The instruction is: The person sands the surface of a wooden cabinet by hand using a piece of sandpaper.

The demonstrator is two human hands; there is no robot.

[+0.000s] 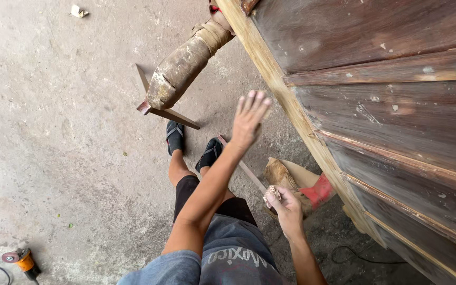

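Grey, stained concrete floor (54,132) fills the left of the view, and a large slab of dark, worn wooden panelling (386,116) with a pale sanded edge slants across the right. The left hand (249,119) is raised with fingers spread flat and wide, holding nothing, hovering near the pale edge of the panelling but apart from it. The right hand (286,206) is lower, closed around a small crumpled wad (272,193) that is pale beige-pink, rough and lumpy, only partly showing above the thumb and fingers; what it is made of cannot be told. Just beyond that hand, a folded brown piece of cardboard (291,177) and a red bit of material (319,190) lie at the foot of the panelling. A thin wooden strip (241,164) runs beside the person's feet in black sandals (192,143). An orange angle grinder (23,261) lies on the floor at the lower left, well apart from both hands.
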